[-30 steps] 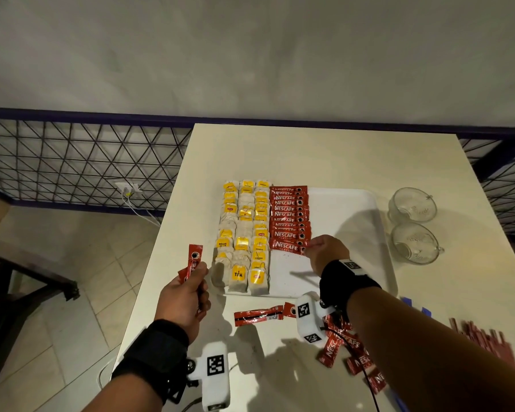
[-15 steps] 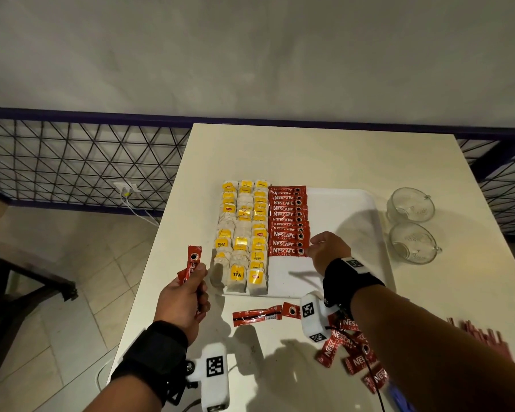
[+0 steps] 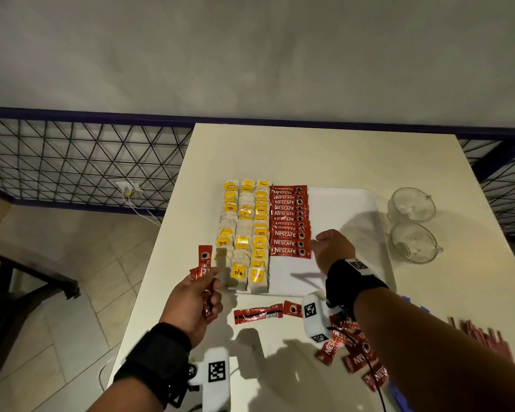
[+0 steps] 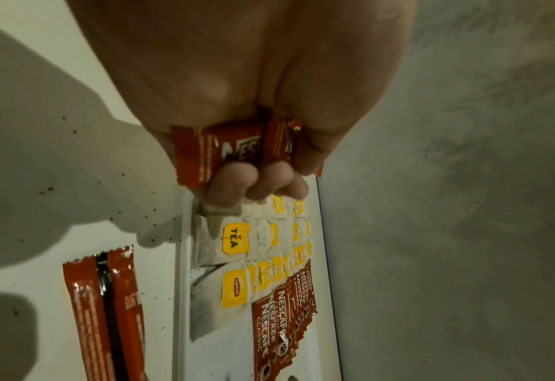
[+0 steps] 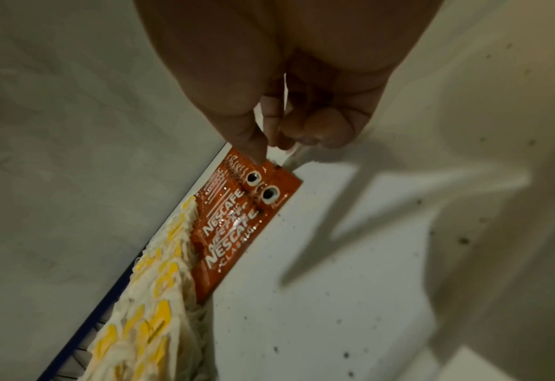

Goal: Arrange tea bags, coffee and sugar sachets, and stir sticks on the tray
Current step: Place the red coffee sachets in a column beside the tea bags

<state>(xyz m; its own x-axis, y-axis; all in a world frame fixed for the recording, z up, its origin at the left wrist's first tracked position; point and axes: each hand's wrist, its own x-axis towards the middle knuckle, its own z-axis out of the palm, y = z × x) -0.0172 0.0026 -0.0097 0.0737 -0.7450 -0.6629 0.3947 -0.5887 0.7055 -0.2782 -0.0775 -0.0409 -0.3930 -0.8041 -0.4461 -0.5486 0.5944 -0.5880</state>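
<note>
Red coffee sachets (image 3: pixel 204 264) stand upright gripped in left hand (image 3: pixel 191 304); right hand (image 3: pixel 333 248) curled, empty.

Red coffee sachets (image 3: pixel 290 223), yellow-tagged white tea bags (image 3: pixel 246 233), white tray (image 3: pixel 345 209).

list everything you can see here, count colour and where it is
tray: one, white, mid-table
tea bags: many, white with yellow tags, three columns on tray's left
Nescafe sachets on tray: a stacked column, red, right of tea bags
loose Nescafe sachets: several, red, table near edge under right arm
sachet lying alone: one, red, below tray
glass cups: two, clear, right of tray
stir sticks: pile, reddish, far right
left hand: grip holds red sachets
right hand: fingers at column's end
</note>
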